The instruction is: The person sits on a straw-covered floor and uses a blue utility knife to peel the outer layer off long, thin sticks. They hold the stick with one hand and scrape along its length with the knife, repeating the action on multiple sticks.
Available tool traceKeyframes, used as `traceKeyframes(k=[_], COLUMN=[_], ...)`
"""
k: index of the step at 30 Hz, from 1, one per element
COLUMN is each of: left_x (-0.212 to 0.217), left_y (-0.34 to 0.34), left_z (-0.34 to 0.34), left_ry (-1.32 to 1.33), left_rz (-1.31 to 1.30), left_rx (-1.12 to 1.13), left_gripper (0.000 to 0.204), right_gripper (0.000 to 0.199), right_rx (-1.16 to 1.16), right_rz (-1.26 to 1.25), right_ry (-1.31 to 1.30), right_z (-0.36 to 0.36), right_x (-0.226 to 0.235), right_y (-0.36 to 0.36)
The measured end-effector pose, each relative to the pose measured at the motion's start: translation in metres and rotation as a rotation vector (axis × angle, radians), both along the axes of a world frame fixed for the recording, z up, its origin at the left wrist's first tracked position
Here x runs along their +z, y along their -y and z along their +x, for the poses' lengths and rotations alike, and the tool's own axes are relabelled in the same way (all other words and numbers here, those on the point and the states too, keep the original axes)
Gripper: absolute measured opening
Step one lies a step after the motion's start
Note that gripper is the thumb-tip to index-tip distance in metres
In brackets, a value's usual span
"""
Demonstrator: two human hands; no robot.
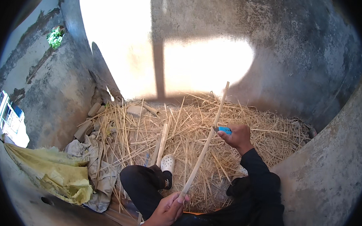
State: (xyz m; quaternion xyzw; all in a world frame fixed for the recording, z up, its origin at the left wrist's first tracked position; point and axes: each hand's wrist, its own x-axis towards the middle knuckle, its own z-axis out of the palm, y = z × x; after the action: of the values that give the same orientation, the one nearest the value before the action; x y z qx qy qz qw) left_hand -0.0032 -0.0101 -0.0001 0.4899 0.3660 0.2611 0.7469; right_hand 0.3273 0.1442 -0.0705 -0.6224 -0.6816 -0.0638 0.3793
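Your left hand (168, 208) is clamped on the near end of the long cane (206, 143), angled up over your lap. Your right hand (238, 136) grips a blue-handled knife (223, 130), blade on the cane's mid-length: shaving step, by the look. Next stroke needs a steady left grip. Straw (188, 125) covers the floor beyond.

The left hand (168, 208) sits low in the frame, just left of centre, fingers curled shut with the thumb on top. The right hand (236, 136) is raised at centre right, fist closed, its dark-sleeved forearm running down toward the lower right edge.
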Motion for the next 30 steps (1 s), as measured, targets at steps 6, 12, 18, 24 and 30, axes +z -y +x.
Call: traceKeyframes(k=[6,12,18,24,30], left_x=[-0.001,0.002,-0.006,-0.006,0.022], left_y=[0.013,0.021,0.014,0.016,0.029], left_z=[0.0,0.01,0.01,0.01,-0.032], left_ry=[0.0,-0.052,-0.056,-0.023,-0.113], left_rz=[-0.044,0.008,-0.079,-0.168,-0.025], left_rx=[-0.074,-0.126,-0.155,-0.127,0.06], left_gripper=[0.029,0.028,0.028,0.028,0.028], right_gripper=[0.071,0.071,0.071,0.073,0.079], right_rx=[-0.24,-0.48,-0.54,-0.492,-0.953], right_rz=[-0.059,-0.1,-0.028,-0.07,-0.237], right_ry=[-0.061,0.007,0.08,0.145,-0.338], right_z=[0.052,0.121,0.139,0.133,0.166], right_x=[0.004,-0.006,-0.041,-0.073,-0.091], right_y=[-0.023,-0.031,-0.037,-0.037,-0.061])
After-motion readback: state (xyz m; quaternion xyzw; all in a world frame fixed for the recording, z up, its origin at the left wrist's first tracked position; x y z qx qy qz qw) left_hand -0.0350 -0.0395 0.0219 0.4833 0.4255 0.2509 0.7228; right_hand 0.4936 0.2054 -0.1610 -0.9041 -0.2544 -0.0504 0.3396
